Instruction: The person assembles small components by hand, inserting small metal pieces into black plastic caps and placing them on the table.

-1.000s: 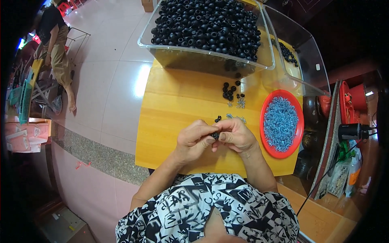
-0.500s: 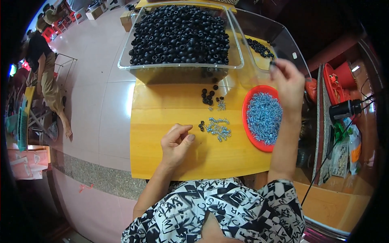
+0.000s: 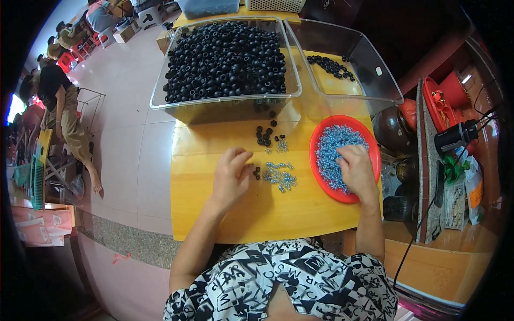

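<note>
Over one red plate is the right hand, over one table the left hand — fingers part-closed, hold unclear.

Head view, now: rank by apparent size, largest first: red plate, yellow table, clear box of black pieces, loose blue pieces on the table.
1. Yellow table, though partly covered
2. Clear box of black pieces
3. Red plate
4. Loose blue pieces, taken as one cluster
</note>
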A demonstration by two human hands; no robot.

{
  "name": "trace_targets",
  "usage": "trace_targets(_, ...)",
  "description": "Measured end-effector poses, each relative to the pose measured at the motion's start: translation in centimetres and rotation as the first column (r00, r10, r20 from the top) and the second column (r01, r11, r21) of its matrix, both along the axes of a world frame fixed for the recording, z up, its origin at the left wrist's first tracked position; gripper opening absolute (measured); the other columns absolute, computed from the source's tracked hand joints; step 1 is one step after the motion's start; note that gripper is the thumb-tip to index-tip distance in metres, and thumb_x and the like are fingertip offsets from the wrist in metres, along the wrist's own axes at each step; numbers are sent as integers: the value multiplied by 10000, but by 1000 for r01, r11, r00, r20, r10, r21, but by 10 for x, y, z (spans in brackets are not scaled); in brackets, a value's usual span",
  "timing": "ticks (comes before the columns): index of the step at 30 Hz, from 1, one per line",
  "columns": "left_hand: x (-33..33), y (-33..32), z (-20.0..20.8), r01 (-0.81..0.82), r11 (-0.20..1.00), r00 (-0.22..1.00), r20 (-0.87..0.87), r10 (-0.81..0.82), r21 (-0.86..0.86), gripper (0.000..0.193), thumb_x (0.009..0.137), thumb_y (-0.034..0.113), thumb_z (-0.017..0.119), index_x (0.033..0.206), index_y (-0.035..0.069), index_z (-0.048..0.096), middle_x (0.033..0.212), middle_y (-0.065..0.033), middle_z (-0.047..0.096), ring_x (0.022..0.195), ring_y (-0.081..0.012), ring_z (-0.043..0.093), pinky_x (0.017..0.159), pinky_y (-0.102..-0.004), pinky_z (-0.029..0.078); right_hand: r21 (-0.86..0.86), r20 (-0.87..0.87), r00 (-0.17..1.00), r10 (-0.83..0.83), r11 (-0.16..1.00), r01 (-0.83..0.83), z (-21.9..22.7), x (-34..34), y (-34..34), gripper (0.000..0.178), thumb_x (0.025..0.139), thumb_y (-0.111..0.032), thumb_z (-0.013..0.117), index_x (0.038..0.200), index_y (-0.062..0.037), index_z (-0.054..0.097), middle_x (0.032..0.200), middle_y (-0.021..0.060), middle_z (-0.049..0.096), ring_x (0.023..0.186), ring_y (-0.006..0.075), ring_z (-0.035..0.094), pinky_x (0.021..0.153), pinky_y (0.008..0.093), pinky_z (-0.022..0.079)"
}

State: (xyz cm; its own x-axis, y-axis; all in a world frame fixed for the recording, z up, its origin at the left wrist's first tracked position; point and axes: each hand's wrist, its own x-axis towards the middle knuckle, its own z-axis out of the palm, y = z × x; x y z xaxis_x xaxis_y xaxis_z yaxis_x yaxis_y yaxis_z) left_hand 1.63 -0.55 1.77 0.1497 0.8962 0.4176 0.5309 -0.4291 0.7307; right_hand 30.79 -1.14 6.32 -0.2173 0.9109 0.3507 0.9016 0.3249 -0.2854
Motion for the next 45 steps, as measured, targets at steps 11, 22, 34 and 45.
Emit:
trace_targets(11,50,78,-18,-107,987,958,-255,134,118,177,659,140,636,801,35,642,804,-157,562,782,-323,530,685,-390,432,-16,43,998,42,999,-41,-17,-11,-5,229,691,7,530,914,0,583,865,105,531,819,290,477,715,365,400)
trace_targets(22,55,49,-21,-89,996,988,-126,87,-15,141,606,85,629,737,35,612,778,-167,518,802,-321,486,706,-405,405,-26,-47,998,41,999,-43,-25,0,-9,89,667,38,521,739,-11,538,730,145,493,736,320,473,660,395,393)
trace_targets(34,-11,-34,-19,434,786,539,826,165,-440,198,752,33,617,938,-15,567,804,-54,598,682,-107,548,619,-220,444,-347,-832,497,-246,930,-121,-15,13,-10,104,792,24,529,887,10,568,802,-6,550,735,54,497,651,195,413)
trace_targets(45,-17,-40,-32,441,805,348,903,253,-396,218,755,20,608,968,-18,579,812,-59,595,688,-111,541,614,-212,437,-422,-846,452,-282,873,-245,-13,-35,-10,70,813,-36,542,850,15,573,745,-7,545,693,57,487,617,190,401)
